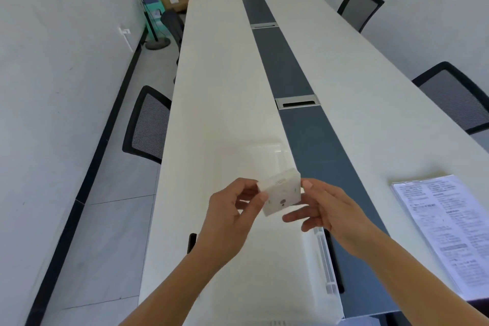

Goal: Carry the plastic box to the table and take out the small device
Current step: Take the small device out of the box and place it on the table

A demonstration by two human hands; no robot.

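A large translucent white plastic box [321, 267] stands on the near end of the long white table [219, 82], open at the top. Above the box I hold a small white square device [283, 193], tilted, with small holes on its face. My left hand [232, 217] pinches its left edge between thumb and fingers. My right hand [325, 209] touches its right edge with the thumb, and its fingers are spread under the device.
A plastic sleeve of printed paper [447, 230] lies on the table at the right. A dark grey strip with metal cable slots [296, 102] runs down the table's middle. Black mesh chairs [148, 124] stand along both sides. A dark object [191, 242] shows at the table's left edge.
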